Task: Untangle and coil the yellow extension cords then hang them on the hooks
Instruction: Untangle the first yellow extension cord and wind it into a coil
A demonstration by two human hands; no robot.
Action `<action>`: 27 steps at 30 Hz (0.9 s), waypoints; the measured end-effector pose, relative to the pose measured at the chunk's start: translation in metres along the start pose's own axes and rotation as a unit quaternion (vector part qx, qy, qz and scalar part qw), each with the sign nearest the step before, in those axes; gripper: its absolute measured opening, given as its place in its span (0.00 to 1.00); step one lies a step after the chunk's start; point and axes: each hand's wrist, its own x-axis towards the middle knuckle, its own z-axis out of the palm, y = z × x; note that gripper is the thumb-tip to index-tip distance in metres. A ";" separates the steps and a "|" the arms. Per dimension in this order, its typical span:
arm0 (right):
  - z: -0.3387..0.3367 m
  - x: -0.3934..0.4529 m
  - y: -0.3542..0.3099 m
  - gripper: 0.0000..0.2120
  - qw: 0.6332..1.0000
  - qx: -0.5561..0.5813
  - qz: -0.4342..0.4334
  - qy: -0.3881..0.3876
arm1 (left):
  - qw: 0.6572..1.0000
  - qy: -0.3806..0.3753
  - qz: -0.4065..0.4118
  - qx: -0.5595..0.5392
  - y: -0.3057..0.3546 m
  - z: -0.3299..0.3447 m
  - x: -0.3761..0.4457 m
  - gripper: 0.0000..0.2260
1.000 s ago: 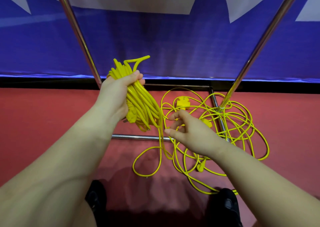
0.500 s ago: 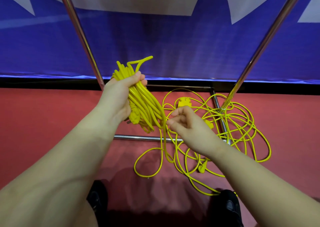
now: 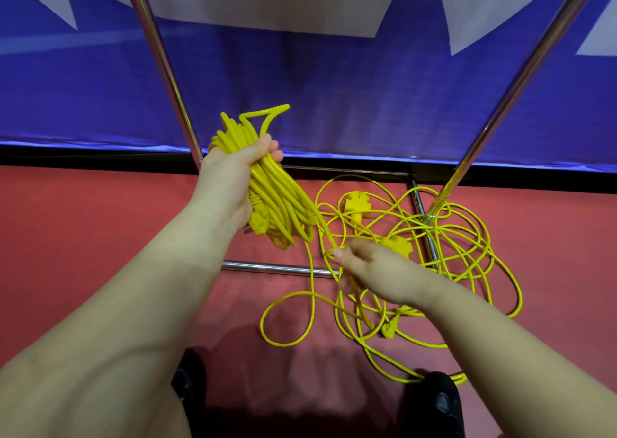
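A big blue banner (image 3: pixel 334 87) fills the top of the frame, and the red floor (image 3: pixel 83 237) fills the bottom. A shiny metal rack (image 3: pixel 160 57) stands in front, with poles at the upper left and upper right and a bar low in the middle. No hooks can be seen. A loose pile of yellow cord (image 3: pixel 467 254) lies tangled on the floor at the right. The coiled bundle (image 3: pixel 277 200) sits in the middle, with the left hand (image 3: pixel 230 184) wrapped tight around it. The right hand (image 3: pixel 370 270) pinches one strand just below the bundle. A moment ago this hand was higher, next to the bundle. It has slid down the cord, likely to pull up the next loop, so much cord still needs coiling.
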 end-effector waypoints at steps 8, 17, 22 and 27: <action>-0.022 -0.003 0.003 0.08 0.975 -0.030 0.045 0.214 | 0.979 -0.039 0.033 0.196 -0.014 -0.011 0.000 0.05; -0.026 -0.016 -0.013 0.06 0.989 -0.115 -0.078 0.041 | 0.943 -0.178 -0.009 0.281 -0.020 -0.007 -0.012 0.04; -0.043 -0.024 -0.020 0.02 0.984 -0.005 -0.136 0.113 | 0.916 -0.262 -0.033 0.303 -0.024 0.000 -0.023 0.06; -0.045 -0.018 -0.019 0.08 0.965 0.023 -0.126 0.231 | 0.913 -0.315 -0.080 0.248 -0.033 0.009 -0.036 0.07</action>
